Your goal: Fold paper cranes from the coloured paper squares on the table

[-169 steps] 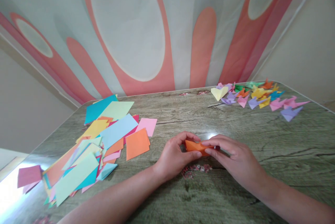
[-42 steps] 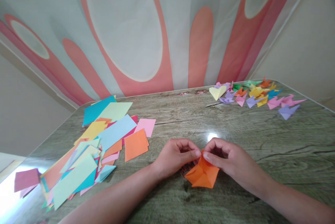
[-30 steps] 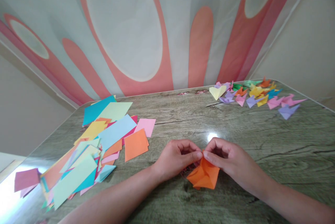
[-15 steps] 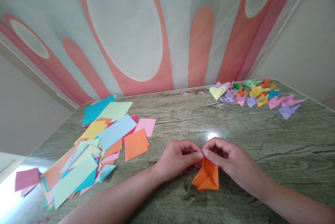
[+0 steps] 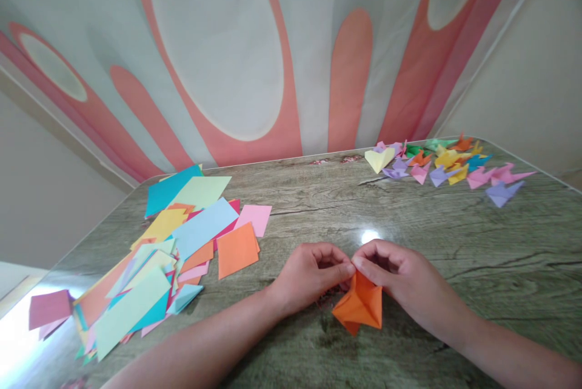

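Note:
Between my hands is a partly folded orange origami paper (image 5: 361, 307), its lower flaps spread apart toward me. My left hand (image 5: 316, 271) pinches its upper left edge between thumb and fingers. My right hand (image 5: 388, 268) pinches the same top end from the right, and the two thumbs almost meet there. The fingertips behind the paper are partly hidden.
Loose coloured paper sheets (image 5: 204, 228) lie in an untidy pile on the left of the wood-grain table (image 5: 309, 195). At the back right several folded paper birds (image 5: 450, 159) stand close together, with a pale yellow folded heart (image 5: 379, 160) beside them.
The lower flaps of the orange paper have spread a little wider, and its bottom point now hangs lower. Both hands keep their pinch at the top, almost unmoved.

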### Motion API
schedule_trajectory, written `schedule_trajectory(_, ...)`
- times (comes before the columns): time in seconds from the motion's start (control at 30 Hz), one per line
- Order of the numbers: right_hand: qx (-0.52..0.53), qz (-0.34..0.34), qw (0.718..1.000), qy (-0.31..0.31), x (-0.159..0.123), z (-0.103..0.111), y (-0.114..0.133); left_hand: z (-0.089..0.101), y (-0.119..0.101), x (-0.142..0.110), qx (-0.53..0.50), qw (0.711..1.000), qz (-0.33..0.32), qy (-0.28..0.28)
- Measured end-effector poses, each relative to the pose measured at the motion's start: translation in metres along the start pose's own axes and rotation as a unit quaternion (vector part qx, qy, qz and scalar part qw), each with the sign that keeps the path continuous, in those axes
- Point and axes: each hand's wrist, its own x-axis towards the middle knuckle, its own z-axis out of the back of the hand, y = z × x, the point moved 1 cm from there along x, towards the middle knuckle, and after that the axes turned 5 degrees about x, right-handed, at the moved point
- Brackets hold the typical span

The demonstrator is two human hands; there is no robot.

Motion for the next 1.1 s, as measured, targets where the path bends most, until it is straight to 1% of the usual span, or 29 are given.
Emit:
schedule_trajectory(0.13,-0.005,0.004,1.000,0.013,0.0004,0.0021,-0.0005,0.0018,0.0017,-0.0002,0.034,0.999,-0.002,0.002)
schedule_trajectory(0.23,-0.029,0.014,0.999,0.018,0.0000,0.0028,0.0012,0.0023,0.0018,-0.0008,0.086,0.996,-0.008,-0.012)
schedule_trajectory(0.33,-0.049,0.026,0.998,0.017,-0.0008,0.0025,0.0035,0.0020,0.0004,-0.0022,0.135,0.991,-0.020,-0.019)
schedule_trajectory(0.43,-0.063,0.028,0.998,0.009,-0.0009,0.0012,0.0037,0.0017,-0.0011,-0.0032,0.157,0.987,-0.021,-0.014)
schedule_trajectory(0.63,-0.064,0.033,0.997,0.000,-0.0004,-0.0006,0.0005,0.0025,-0.0016,-0.0028,0.150,0.989,-0.005,0.012)
schedule_trajectory(0.73,-0.061,0.038,0.997,0.012,-0.0010,0.0003,0.0015,0.0025,-0.0008,-0.0027,0.147,0.989,0.003,0.015)
schedule_trajectory(0.83,-0.061,0.041,0.997,0.023,-0.0010,0.0013,0.0025,0.0025,-0.0004,-0.0032,0.157,0.988,-0.008,0.009)
schedule_trajectory(0.93,-0.070,0.043,0.996,0.024,-0.0006,0.0018,0.0014,0.0030,-0.0006,-0.0038,0.161,0.987,-0.013,0.016)
schedule_trajectory(1.1,-0.081,0.054,0.995,0.013,-0.0001,0.0012,0.0002,0.0045,-0.0025,-0.0035,0.140,0.989,0.018,0.037)
